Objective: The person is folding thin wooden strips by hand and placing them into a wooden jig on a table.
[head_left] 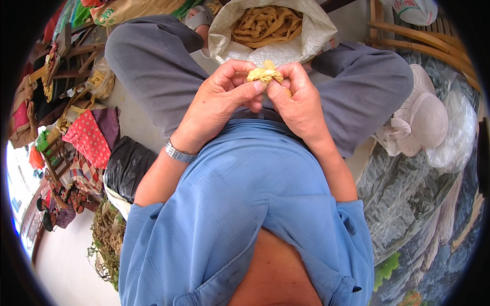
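Note:
Between my two hands, above my lap, is a small yellow strip folded into a knot [265, 74]; its material is hard to make out. My left hand [224, 92], below a wrist with a metal watch [179, 152], pinches the knot's left side between thumb and fingers. On the other side my right hand [297, 97] grips it with thumb and forefinger, the remaining fingers curled in. A bit of the same yellow shows under the right thumb. Just beyond the hands, between my knees, an open white woven sack [224, 38] holds a heap of long brownish-yellow strips [268, 25].
At my left are a black plastic bag [128, 166], a red patterned cloth [88, 137] and a pile of dried plant stuff [108, 234]. A pale sun hat [421, 109], clear plastic sheeting [408, 204] and a wooden chair [418, 38] are at my right.

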`<state>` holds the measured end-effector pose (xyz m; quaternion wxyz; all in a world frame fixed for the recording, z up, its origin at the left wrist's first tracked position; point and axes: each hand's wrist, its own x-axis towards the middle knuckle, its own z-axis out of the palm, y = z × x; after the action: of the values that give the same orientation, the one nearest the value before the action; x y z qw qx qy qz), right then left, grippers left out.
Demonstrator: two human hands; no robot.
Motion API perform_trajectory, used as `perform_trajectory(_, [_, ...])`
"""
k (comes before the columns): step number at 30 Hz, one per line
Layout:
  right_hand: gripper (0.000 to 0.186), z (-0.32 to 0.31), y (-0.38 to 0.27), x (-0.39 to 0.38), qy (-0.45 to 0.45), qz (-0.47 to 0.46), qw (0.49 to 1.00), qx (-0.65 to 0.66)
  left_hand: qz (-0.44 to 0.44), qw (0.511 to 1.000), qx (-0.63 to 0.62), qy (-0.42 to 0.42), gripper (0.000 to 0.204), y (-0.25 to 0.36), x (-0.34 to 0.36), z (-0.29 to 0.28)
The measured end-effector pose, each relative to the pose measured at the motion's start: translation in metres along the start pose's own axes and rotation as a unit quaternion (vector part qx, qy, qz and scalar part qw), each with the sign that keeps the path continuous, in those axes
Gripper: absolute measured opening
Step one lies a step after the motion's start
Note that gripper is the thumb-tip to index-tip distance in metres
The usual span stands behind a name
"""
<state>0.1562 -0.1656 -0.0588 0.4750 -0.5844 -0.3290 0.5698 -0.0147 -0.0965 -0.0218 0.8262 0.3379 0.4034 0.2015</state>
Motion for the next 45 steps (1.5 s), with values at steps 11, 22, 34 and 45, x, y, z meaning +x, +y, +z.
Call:
perform_trajectory(11, [0.039,-0.001,-0.019,-0.014,-0.097,-0.208,0.889,-0.396,-0.011,0.998,0.059,-0.001,0.022,-0.008,0.004,-0.012])
perform_trajectory(22, [0.024,-0.053,-0.042,0.010,-0.339,0.204,0.903,0.169,0.278,0.812,0.505,-0.088,0.016,0.012,-0.016,0.003])
perform_trajectory(34, [0.014,-0.071,-0.050,0.022,-0.248,-0.139,0.934,-0.216,-0.129,0.957,0.161,-0.203,0.041,0.045,-0.019,-0.020])
perform_trajectory(45, [0.014,-0.049,-0.057,0.000,-0.196,-0.368,0.818,-0.397,-0.309,0.868,0.188,-0.341,0.034,0.040,0.021,-0.009])
